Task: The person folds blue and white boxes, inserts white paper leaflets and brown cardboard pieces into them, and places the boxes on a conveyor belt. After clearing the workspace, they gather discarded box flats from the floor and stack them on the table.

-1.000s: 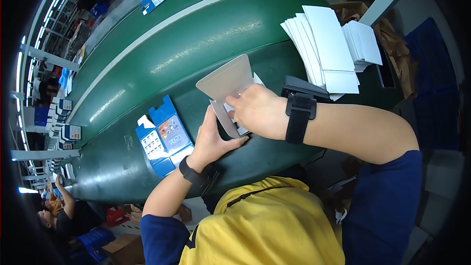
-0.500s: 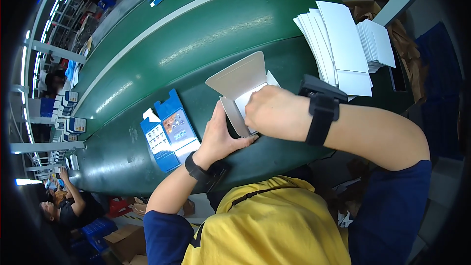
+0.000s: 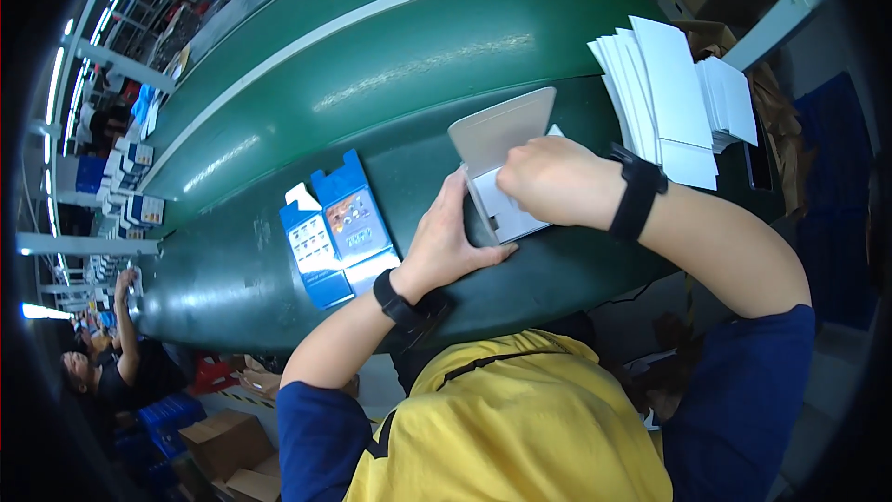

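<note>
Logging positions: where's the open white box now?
In the head view, the open white box is right of centre over the green worktop, left hand along its left side, right hand at its opening.

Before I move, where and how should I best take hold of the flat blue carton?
Probably by the left edge of the blue carton, pinching low from the left. It looks flat on the green table, giving little height to grasp; that edge is unobstructed, while the black left-wrist strap is close to its near-right corner.

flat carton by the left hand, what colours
The flat carton is blue and white, best in the head view.
</note>
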A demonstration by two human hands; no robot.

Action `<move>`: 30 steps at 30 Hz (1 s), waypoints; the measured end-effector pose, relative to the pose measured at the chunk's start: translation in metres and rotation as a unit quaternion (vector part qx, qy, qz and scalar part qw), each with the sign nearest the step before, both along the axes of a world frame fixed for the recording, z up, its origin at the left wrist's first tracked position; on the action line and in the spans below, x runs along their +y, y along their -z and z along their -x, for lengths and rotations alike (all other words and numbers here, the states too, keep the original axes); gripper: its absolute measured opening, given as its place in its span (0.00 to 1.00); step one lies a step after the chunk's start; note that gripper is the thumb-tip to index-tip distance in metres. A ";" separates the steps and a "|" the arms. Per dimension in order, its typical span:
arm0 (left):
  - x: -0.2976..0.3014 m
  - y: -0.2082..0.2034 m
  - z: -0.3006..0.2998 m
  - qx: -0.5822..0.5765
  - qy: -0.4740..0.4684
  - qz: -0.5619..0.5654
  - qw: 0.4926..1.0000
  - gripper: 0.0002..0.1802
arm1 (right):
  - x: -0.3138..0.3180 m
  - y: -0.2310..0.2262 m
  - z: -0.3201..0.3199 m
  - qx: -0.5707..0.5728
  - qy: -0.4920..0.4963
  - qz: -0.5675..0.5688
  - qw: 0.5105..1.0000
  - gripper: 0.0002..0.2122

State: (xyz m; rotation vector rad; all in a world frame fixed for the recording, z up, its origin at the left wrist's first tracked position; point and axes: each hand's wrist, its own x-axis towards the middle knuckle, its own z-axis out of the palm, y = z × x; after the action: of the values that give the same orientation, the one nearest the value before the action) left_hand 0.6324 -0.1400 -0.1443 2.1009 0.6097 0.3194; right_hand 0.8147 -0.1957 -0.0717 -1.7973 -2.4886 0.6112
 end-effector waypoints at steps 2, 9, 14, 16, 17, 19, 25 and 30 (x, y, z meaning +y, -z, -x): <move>0.000 0.001 -0.002 -0.009 0.000 0.003 1.000 0.52 | -0.005 0.009 0.004 -0.008 -0.009 -0.023 1.000 0.04; 0.000 0.002 -0.002 0.002 -0.007 0.003 1.000 0.53 | -0.007 0.007 -0.003 -0.005 -0.021 -0.014 1.000 0.05; 0.003 0.003 0.000 0.005 0.002 -0.006 1.000 0.53 | -0.003 -0.012 0.000 -0.046 -0.086 0.145 0.985 0.08; 0.003 0.003 -0.001 0.002 0.009 -0.006 1.000 0.53 | 0.001 -0.011 -0.002 -0.031 -0.057 0.206 0.976 0.11; 0.002 0.005 0.000 0.002 0.005 -0.007 1.000 0.53 | 0.001 -0.009 -0.001 -0.032 -0.056 0.205 0.977 0.11; 0.000 0.008 0.001 0.004 -0.003 -0.007 1.000 0.52 | 0.003 -0.003 0.001 0.012 -0.003 0.128 0.992 0.13; -0.001 0.009 0.001 -0.003 -0.007 -0.009 1.000 0.52 | 0.001 -0.001 0.007 0.005 0.013 0.065 0.998 0.11; 0.002 0.009 -0.003 -0.010 -0.002 -0.011 1.000 0.52 | 0.005 -0.001 0.003 -0.060 0.000 0.078 0.995 0.09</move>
State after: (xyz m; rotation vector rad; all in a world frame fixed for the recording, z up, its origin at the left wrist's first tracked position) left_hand 0.6354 -0.1384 -0.1532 2.1165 0.6011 0.3496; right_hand 0.8115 -0.1907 -0.0705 -1.9418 -2.5843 0.7398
